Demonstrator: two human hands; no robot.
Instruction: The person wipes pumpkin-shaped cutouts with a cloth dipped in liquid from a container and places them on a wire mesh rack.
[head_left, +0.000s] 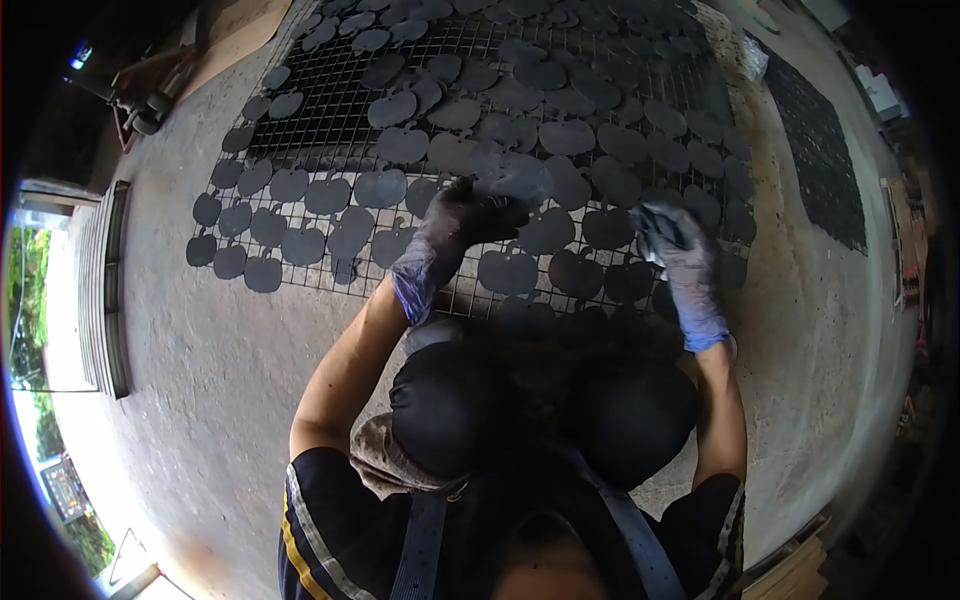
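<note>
My left hand (pixel 455 225), in a purple glove blackened over the fingers, is closed at the near edge of a dark pumpkin-shaped cut-out (pixel 512 175). That piece looks greyish and a little blurred above the others. My right hand (pixel 682 245), gloved and stained the same way, curls its fingers over the right part of the mesh rack; I cannot tell what is inside them. Beneath both hands, flat dark pumpkin-shaped pieces (pixel 547 232) lie on the wire mesh (pixel 340 268), some side by side and others overlapping toward the far side.
My two dark-clad knees (pixel 450 410) are bent close to the rack's near edge. Concrete floor (pixel 230 390) surrounds it. Another dark mesh panel (pixel 815 150) lies at the right, a corrugated sheet (pixel 105 290) at the left, and a red-framed wheeled object (pixel 150 100) at the upper left.
</note>
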